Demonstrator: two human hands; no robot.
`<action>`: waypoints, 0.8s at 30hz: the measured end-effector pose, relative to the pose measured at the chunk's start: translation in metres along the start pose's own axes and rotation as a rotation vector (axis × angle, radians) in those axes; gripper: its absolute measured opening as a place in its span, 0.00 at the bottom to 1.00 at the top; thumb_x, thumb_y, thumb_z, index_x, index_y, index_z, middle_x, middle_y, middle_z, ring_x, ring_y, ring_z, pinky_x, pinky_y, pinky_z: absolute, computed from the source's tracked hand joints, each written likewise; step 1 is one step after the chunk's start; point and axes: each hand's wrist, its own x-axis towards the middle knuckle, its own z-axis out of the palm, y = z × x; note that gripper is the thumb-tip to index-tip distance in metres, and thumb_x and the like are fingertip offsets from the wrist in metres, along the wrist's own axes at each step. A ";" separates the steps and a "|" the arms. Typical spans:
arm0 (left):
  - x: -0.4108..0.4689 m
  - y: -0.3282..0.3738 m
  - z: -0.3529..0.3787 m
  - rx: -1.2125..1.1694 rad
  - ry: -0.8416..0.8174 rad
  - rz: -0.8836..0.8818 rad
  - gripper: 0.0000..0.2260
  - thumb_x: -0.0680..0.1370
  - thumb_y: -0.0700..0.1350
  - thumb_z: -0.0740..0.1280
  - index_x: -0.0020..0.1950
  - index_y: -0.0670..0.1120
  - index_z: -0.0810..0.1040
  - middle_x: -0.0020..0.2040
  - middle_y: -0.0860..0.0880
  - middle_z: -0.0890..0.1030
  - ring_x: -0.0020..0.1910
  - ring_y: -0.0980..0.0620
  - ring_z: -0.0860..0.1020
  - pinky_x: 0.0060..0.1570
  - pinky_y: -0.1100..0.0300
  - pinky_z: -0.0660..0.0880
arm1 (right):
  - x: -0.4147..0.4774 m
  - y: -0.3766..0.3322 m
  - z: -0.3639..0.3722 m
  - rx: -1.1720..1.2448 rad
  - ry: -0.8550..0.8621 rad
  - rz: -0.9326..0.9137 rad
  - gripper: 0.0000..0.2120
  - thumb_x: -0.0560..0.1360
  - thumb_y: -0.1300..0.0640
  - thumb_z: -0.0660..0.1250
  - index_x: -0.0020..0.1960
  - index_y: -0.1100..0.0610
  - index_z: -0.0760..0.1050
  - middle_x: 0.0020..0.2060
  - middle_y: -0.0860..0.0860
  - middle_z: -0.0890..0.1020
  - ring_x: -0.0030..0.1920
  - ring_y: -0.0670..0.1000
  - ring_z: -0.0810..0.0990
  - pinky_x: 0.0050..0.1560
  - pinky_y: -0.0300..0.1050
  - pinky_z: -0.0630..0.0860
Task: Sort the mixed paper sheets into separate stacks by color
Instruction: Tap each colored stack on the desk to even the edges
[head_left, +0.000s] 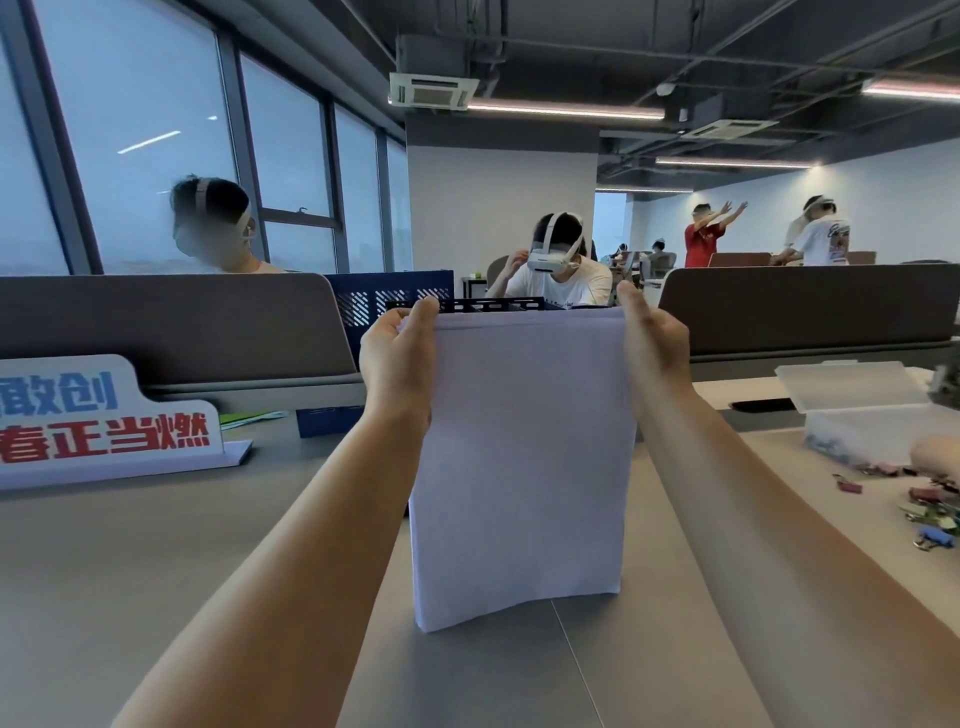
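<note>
Grey table; red-and-blue lettered sign standing at far left; blue perforated basket behind centre; clear plastic box at right, coloured binder clips scattered near it; headset-wearing person seated beyond divider

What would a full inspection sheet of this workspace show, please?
Surface: grey table, with a seam running down the middle.
Job's things: paper stack, pale, upright, lower edge on the table; no other colours visible.
Clutter: binder clips and clear plastic box on the right; printed sign on the left.
Grippers: left hand and right hand grip the stack's upper corners.
Cables: nothing seen.
Surroundings: grey partitions, people in headsets beyond, windows on the left.
</note>
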 end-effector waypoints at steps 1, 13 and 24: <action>-0.001 0.001 0.001 0.002 0.004 0.007 0.15 0.74 0.48 0.64 0.31 0.48 0.63 0.30 0.50 0.64 0.33 0.51 0.63 0.34 0.58 0.61 | 0.000 0.000 0.000 -0.007 0.003 0.010 0.21 0.75 0.47 0.64 0.30 0.53 0.60 0.28 0.49 0.63 0.31 0.48 0.61 0.36 0.44 0.58; -0.002 0.003 0.001 0.037 -0.010 0.077 0.07 0.77 0.42 0.59 0.42 0.48 0.76 0.36 0.53 0.76 0.37 0.55 0.72 0.37 0.60 0.69 | 0.009 -0.007 -0.011 -0.018 -0.093 0.056 0.16 0.75 0.58 0.55 0.33 0.51 0.77 0.39 0.51 0.78 0.44 0.53 0.74 0.43 0.45 0.68; -0.001 -0.012 -0.010 0.152 -0.179 0.210 0.15 0.69 0.51 0.75 0.48 0.48 0.73 0.42 0.53 0.76 0.39 0.57 0.75 0.35 0.66 0.74 | 0.003 0.015 -0.024 -0.018 -0.391 -0.046 0.39 0.62 0.25 0.64 0.56 0.58 0.75 0.50 0.52 0.79 0.54 0.52 0.76 0.55 0.51 0.72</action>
